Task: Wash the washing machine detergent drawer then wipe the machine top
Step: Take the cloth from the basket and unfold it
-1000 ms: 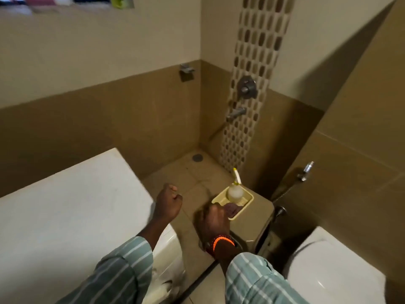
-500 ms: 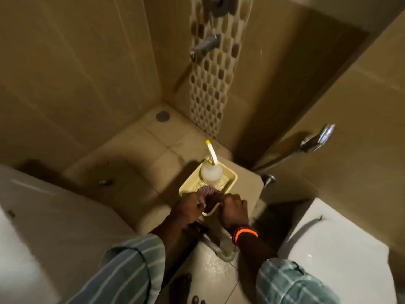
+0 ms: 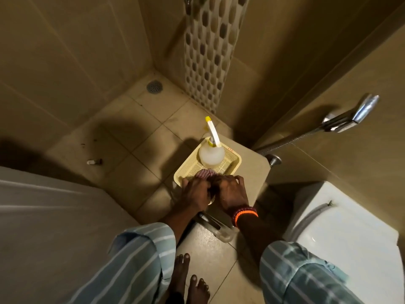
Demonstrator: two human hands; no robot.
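The washing machine [image 3: 43, 216] stood at the left. A yellow basket [image 3: 235, 163] on the ledge [image 3: 256, 170] held an upright bottle [image 3: 211, 153] and striped cloth [image 3: 205, 173]. Both hands [image 3: 196, 191] [image 3: 230, 190] curled at its near edge, perhaps gripping the cloth; I couldn't tell. Drawer unseen.

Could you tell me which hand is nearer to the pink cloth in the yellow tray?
Left. The left hand touches the pink cloth; the right hand sits just beside it, to the right.

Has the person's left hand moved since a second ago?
Yes. The left hand has gone from the air beside the washing machine over to the near edge of the yellow tray.
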